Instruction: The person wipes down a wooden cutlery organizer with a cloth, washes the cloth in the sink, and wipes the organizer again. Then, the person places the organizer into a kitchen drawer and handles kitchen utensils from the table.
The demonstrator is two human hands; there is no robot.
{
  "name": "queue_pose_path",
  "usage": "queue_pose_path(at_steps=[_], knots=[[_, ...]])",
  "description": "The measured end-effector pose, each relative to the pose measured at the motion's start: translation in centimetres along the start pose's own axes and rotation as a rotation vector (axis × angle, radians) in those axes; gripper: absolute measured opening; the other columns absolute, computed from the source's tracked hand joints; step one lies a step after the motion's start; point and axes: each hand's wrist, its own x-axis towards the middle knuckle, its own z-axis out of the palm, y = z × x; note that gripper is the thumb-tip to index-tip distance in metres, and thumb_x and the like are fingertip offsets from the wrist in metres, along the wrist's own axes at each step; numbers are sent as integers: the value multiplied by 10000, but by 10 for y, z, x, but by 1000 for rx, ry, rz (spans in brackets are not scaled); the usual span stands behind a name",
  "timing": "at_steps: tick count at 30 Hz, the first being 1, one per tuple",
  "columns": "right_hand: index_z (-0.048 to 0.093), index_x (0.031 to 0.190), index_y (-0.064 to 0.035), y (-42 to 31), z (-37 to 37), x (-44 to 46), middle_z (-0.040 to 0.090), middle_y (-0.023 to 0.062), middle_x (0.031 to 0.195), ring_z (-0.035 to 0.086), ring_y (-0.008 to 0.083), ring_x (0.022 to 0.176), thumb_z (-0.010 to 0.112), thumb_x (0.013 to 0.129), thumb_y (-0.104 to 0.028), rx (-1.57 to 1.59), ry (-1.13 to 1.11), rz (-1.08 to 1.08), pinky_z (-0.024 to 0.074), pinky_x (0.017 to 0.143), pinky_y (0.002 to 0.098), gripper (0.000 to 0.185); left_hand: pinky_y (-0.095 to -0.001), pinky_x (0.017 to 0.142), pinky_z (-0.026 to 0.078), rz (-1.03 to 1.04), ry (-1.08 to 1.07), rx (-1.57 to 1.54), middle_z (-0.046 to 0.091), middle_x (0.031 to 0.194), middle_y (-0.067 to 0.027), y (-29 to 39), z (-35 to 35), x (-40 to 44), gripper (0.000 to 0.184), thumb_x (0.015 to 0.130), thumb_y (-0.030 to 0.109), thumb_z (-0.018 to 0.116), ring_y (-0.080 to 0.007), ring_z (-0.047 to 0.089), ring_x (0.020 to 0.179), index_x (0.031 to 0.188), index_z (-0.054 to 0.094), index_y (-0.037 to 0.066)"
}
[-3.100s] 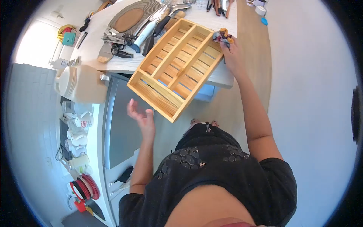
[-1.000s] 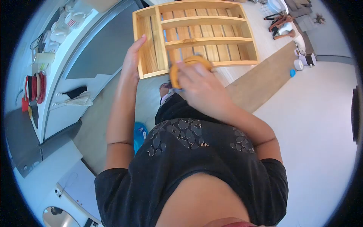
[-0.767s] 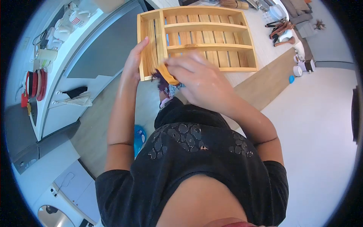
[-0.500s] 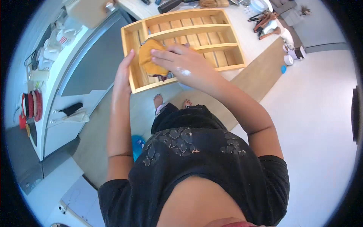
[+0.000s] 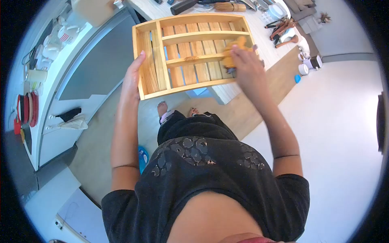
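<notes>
A wooden cutlery tray (image 5: 193, 59) with a slatted bottom and several compartments is held up in front of me, tilted toward my face. My left hand (image 5: 133, 77) grips its left side, thumb on the rim and the other fingers hidden underneath. At the tray's right end, my right hand (image 5: 249, 67) is closed on a crumpled yellow cloth (image 5: 236, 50), which lies over the right ends of the dividers. Motion blurs this hand and the cloth slightly. Bare slats show in the long left compartment.
Behind the tray a white counter (image 5: 265, 34) bears a brush (image 5: 229, 7), a dark-handled tool (image 5: 184, 7) and a cluster of wooden-handled utensils (image 5: 285, 32). Jars (image 5: 313, 62) stand farther right. Cups and dishes line the left counter. A blue object (image 5: 143, 158) lies on the floor.
My right hand has moved the yellow cloth from the tray's left part to its right end, uncovering the left compartment. My left hand keeps its hold on the left side.
</notes>
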Motion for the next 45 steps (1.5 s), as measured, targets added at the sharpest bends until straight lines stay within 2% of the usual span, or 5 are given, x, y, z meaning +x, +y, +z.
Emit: queue_pose_path(at_steps=[10, 19, 22, 29, 45], knots=[[609, 1011, -29, -94, 23, 54, 579, 55, 1002, 538, 218, 901, 558, 721, -116, 421, 196, -477, 474, 806, 290, 307, -340, 739, 541, -13, -17, -42, 610, 1019, -117, -10, -11, 7, 445, 892, 354, 522, -199, 634, 867, 1188, 482, 23], [603, 1075, -76, 68, -54, 48, 597, 72, 1055, 590, 227, 874, 534, 718, 65, 255, -326, 127, 493, 778, 328, 390, -341, 740, 544, 7, 53, -19, 609, 1024, -117, -3, -4, 1, 465, 894, 357, 522, -194, 636, 865, 1194, 466, 6], [586, 1055, -38, 72, -59, 66, 568, 65, 1076, 601, 219, 795, 543, 724, 52, 321, -4, -34, 506, 704, 318, 346, -353, 740, 544, 15, 8, -34, 608, 1021, -124, -3, -4, 0, 473, 886, 354, 533, -203, 638, 861, 1196, 464, 4], [570, 922, -41, 81, 7, 86, 581, 73, 991, 513, 294, 968, 574, 661, 35, 79, -262, -139, 434, 855, 378, 271, -358, 743, 538, -70, 26, -13, 611, 984, -143, -5, -22, 10, 460, 805, 264, 583, -223, 638, 842, 1147, 483, -28], [476, 992, -118, -54, 35, 138, 606, 76, 880, 582, 291, 894, 646, 675, -93, 307, -141, -325, 460, 747, 400, 360, -340, 752, 525, -28, -44, 217, 623, 947, -130, -5, -25, 9, 405, 740, 186, 568, -205, 630, 804, 1060, 528, -58]])
